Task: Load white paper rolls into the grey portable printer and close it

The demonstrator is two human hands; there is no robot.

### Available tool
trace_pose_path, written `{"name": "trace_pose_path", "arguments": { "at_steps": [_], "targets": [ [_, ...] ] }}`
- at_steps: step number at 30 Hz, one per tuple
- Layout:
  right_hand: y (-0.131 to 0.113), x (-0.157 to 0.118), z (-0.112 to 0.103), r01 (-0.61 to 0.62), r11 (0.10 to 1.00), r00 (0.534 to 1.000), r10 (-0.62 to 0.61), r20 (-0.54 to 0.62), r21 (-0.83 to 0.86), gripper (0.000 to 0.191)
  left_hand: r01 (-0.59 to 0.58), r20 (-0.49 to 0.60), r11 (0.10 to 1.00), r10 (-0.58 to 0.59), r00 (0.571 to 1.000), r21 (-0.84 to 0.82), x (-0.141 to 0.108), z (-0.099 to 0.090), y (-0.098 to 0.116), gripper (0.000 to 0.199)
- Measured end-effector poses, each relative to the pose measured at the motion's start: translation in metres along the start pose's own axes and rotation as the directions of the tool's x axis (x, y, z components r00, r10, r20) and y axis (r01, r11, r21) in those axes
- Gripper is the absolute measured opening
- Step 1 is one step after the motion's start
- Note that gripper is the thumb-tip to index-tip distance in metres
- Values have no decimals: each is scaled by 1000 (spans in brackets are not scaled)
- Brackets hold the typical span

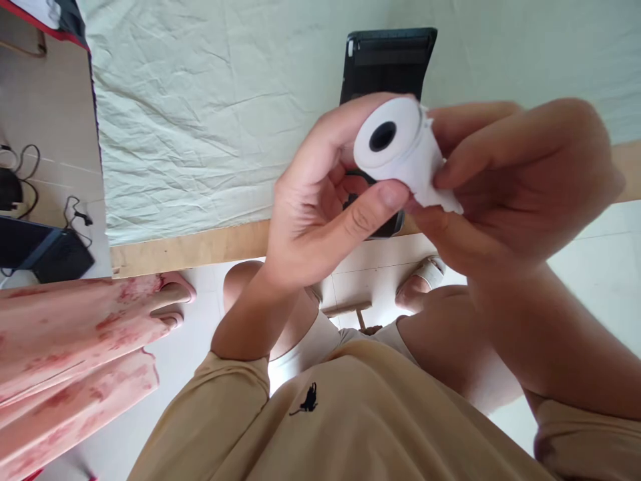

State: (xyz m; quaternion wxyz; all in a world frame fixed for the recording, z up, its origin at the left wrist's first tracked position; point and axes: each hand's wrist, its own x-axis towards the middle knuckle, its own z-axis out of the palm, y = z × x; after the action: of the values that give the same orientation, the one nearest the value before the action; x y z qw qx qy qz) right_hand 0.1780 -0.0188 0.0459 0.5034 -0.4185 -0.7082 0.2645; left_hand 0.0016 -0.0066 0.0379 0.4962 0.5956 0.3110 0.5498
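White paper roll (413, 157) in grip
Left hand (310, 214) holds it, right hand (525, 180) pinches its edge — black plastic case (388, 70) behind, inside partly hidden.

In front of me, creased pale-green cloth (200, 133) spread over a wood-edged surface (200, 248); below, I note whitish floor tiles (595, 274) with thin joints, lit brightly
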Motion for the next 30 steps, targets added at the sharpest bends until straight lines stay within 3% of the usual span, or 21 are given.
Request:
{"name": "trace_pose_path", "arguments": {
  "at_steps": [1,3,5,7,9,11,14,19,22,24,27,30],
  "targets": [
    [1,0,2,0,1000,1000,0,-4,5,33,-138,86,990,139,987,-14,2,-4,-9,45],
    [2,1,6,7,1000,1000,-7,-11,16,37,-223,77,974,225,971,-33,3,-9,-22,40],
    [4,2,8,16,1000,1000,-15,-21,17,40,-171,12,985,172,985,-26,2,-10,-25,44],
    [12,5,7,47,999,998,-47,-47,-5,42,-28,-55,999,29,998,21,-1,-6,-18,49],
    [24,9,3,144,989,982,-148,-114,-47,40,103,-103,991,-95,990,84,-1,-2,-6,47],
    [36,13,-2,246,964,952,-259,-163,-99,34,156,-118,977,-139,983,146,1,2,5,44],
    [43,17,-8,291,931,941,-320,-110,-220,18,166,-110,946,-140,984,280,9,4,14,44],
    [36,10,0,307,863,945,-327,19,-401,25,163,-86,877,-139,987,451,11,-4,5,52],
    [35,3,12,303,836,942,-336,11,-457,23,174,-85,792,-153,985,585,6,-14,-12,64],
    [38,0,18,279,805,943,-332,-8,-523,24,194,-95,712,-177,980,675,3,-19,-22,83],
    [48,-1,20,258,762,919,-384,-93,-594,26,193,-84,612,-202,976,767,0,-23,-33,105],
    [60,-1,17,267,725,891,-437,-124,-635,27,184,-89,585,-189,978,790,-4,-23,-40,95]
  ]
}}
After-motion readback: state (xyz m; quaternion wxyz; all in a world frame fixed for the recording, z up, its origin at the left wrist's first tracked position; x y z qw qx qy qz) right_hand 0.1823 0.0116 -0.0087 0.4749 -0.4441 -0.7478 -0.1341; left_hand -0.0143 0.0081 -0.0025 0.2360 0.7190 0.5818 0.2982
